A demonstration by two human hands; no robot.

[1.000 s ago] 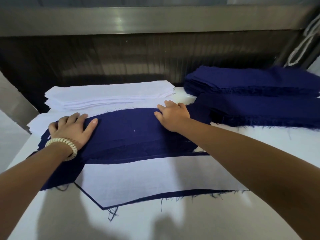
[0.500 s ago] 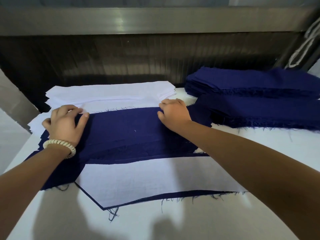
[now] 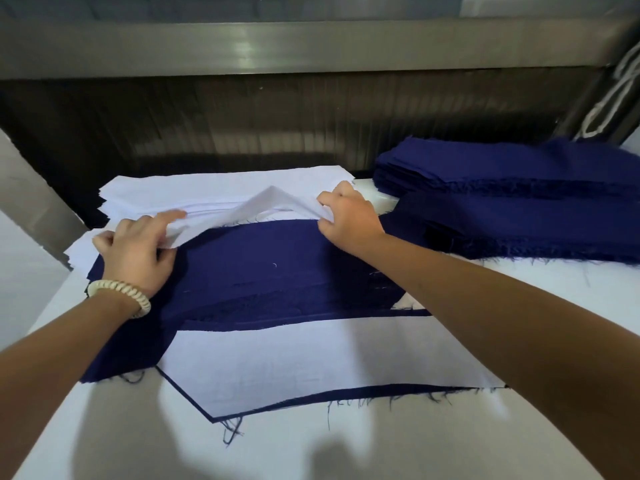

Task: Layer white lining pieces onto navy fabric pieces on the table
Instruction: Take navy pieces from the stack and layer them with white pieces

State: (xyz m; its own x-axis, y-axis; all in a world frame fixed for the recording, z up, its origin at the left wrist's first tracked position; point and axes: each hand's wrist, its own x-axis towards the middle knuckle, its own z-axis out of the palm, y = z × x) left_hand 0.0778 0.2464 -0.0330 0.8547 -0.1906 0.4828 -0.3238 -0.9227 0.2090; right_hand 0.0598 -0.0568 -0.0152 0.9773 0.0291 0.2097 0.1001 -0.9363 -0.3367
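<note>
left hand (image 3: 135, 251) and right hand (image 3: 349, 216) each pinch one end of a white lining piece (image 3: 273, 202), which arches up between them, just past the far edge of the top navy fabric piece (image 3: 270, 265) lying flat below the hands. the gripping fingertips are partly hidden in folds, and the white pile (image 3: 207, 185) behind cannot be counted (its layers blur together). two navy stacks (image 3: 519, 174) lie at right; one lined piece (image 3: 311, 362) lies nearest on the table (image 3: 138, 445).
</note>
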